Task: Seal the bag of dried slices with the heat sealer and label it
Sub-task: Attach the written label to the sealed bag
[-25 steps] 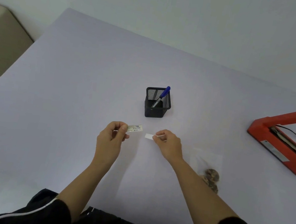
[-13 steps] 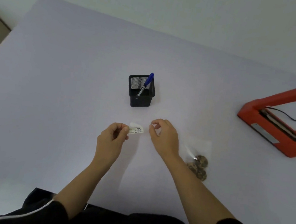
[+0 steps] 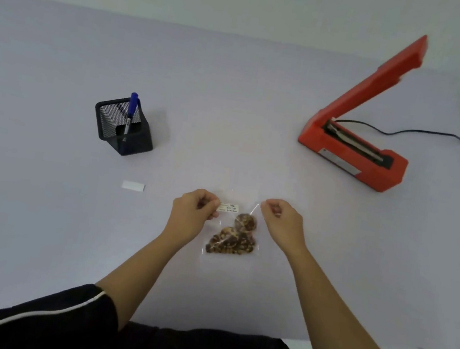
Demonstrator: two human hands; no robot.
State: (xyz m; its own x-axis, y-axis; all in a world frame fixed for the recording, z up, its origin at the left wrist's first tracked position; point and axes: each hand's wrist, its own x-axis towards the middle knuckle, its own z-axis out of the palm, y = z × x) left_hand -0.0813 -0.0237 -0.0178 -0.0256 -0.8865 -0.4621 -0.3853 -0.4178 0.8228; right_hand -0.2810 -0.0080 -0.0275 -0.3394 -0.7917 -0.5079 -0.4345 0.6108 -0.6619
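Note:
A clear bag [image 3: 232, 237] of brown dried slices lies on the table in front of me, between my hands. My left hand [image 3: 193, 213] pinches a small white written label [image 3: 229, 207] by its left end, and the label lies over the bag's upper part. My right hand [image 3: 281, 222] pinches the bag's top right corner. The red heat sealer [image 3: 351, 152] stands at the right with its arm raised.
A black mesh pen holder [image 3: 124, 131] with a blue pen [image 3: 132, 108] stands at the left. A blank white strip [image 3: 133, 186] lies on the table left of my left hand. The sealer's black cord [image 3: 421, 133] trails to the right. The table's right edge is near the sealer.
The white strip has left my right hand and now lies on the table. My left hand has brought the label over the bag, and my right hand has taken the bag's corner.

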